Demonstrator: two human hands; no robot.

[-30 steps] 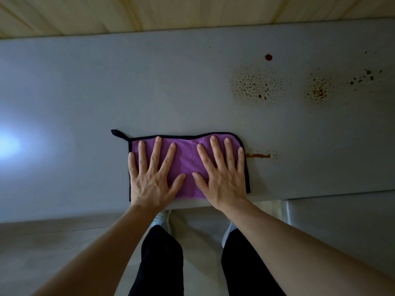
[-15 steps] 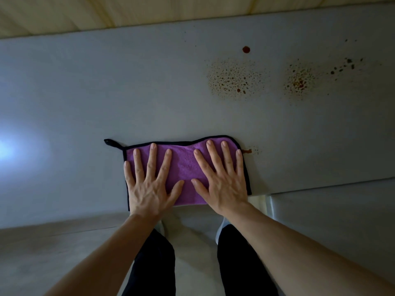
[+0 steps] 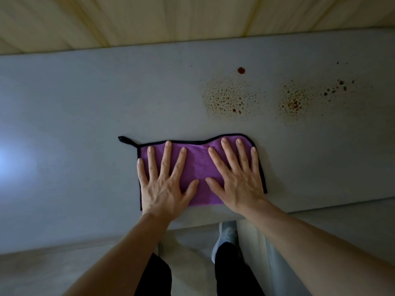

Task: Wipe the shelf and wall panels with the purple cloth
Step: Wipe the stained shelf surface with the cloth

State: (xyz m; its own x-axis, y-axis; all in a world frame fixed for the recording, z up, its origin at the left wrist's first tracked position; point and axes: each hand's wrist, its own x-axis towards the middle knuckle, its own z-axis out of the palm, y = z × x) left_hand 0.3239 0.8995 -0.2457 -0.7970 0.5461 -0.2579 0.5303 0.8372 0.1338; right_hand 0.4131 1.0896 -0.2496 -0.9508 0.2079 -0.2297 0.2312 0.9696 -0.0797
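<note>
Both hands lie flat on the purple cloth, which is spread on the pale grey shelf close to its near edge. The left hand covers the cloth's left half with fingers straight and fanned apart, its grip slack, merely pressing down; the right hand does the same on the right half, fingers splayed and straight, the thumbs of the two hands nearly meeting over the middle of the cloth. The cloth has a black trim and a small black hanging loop that sticks out at its far left corner onto the bare shelf. Beyond and to the right of the cloth, well apart from it, sit brown splatter stains: a speckled patch with a single round drop above it (darker than the rest), and a second speckled patch farther right. Behind the shelf runs a light wood-grain wall panel. Below the shelf edge, the person's dark trouser legs and a pale shoe show on the floor.
</note>
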